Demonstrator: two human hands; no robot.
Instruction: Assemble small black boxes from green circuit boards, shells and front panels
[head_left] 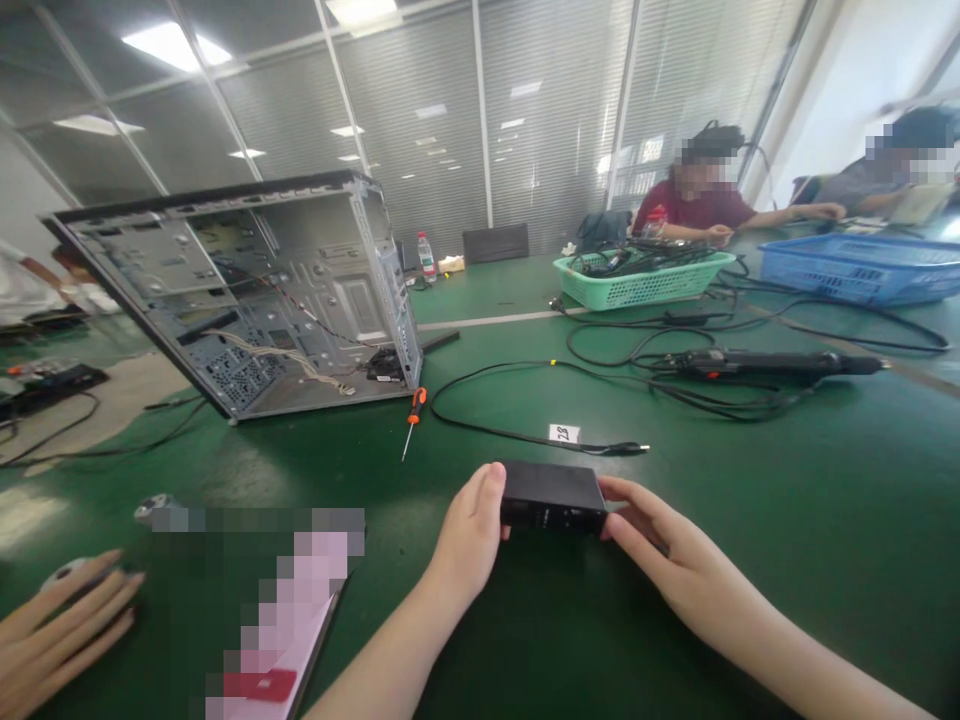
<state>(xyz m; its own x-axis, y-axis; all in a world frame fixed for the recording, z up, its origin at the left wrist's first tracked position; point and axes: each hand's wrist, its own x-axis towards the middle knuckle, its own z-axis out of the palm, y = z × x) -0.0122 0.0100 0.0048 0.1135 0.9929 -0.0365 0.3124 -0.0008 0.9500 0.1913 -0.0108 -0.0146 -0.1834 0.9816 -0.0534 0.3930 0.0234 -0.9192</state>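
Note:
A small flat black box (553, 494) lies on the green table (750, 520) in front of me. My left hand (469, 540) grips its left end, thumb up against the side. At the box's right end my right hand (660, 545) is closed around the corner, fingers pressed on it. Both hands hold the box low, on or just above the table; I cannot tell which.
An open metal computer case (247, 290) stands tilted at the left, an orange-handled screwdriver (412, 415) beside it. Black cables (525, 430), an electric screwdriver (765, 362), a green basket (641, 275) and a blue basket (862, 265) lie beyond. Another person's hand (60, 630) rests at the lower left. Two people sit far right.

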